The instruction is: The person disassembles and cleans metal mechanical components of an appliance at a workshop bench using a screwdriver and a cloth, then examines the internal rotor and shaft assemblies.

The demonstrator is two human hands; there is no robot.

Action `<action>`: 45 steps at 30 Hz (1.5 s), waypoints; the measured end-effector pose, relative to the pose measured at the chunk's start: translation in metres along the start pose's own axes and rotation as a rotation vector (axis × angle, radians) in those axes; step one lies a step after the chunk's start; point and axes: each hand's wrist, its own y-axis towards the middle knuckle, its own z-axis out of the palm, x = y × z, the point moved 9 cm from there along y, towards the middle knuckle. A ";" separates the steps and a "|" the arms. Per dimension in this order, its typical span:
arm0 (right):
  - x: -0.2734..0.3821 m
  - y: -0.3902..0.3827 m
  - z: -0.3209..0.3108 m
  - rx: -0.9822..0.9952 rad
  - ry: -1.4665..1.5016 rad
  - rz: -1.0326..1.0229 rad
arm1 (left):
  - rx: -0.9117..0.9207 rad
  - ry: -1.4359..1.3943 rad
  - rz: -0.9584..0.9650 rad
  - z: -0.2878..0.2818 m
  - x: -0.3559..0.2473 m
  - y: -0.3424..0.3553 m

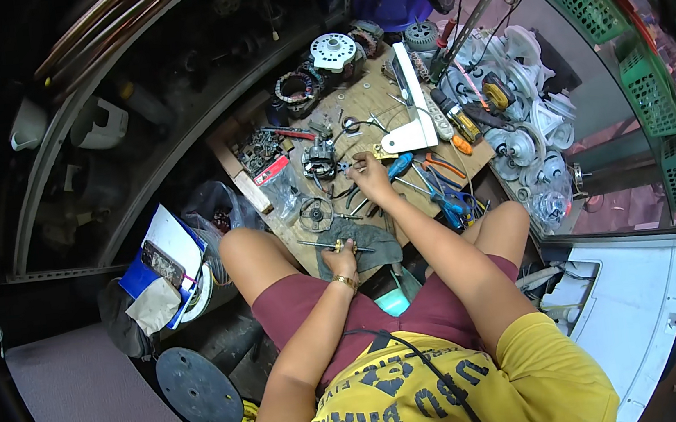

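Centre frame: left hand (343, 264) closed round shaft (314, 245), motor (319, 160) apart, work looks unfinished; right hand (370, 181), can't tell grip.

Left fingers (330, 258) partly hide a rod (313, 244); what the right fingers (362, 162) touch is indistinct.

Bare tabletop (371, 96) left of the long white part (409, 138) gives a hand room at the far middle. Stators (282, 92) block the far left, the motor (319, 159) and right hand (369, 179) fill the centre, pliers (448, 165) crowd the right, and the left hand (342, 263) with its shaft (313, 244) bars the near edge.
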 end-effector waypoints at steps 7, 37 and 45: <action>-0.014 0.034 0.083 0.364 0.402 0.696 | 0.109 -0.086 -0.171 -0.018 0.007 0.014; 0.047 -0.049 0.033 0.424 0.906 0.133 | 0.750 -0.581 -0.019 0.040 -0.156 -0.011; 0.036 -0.077 0.006 0.431 1.200 0.275 | 0.529 -0.594 0.064 0.036 -0.124 -0.049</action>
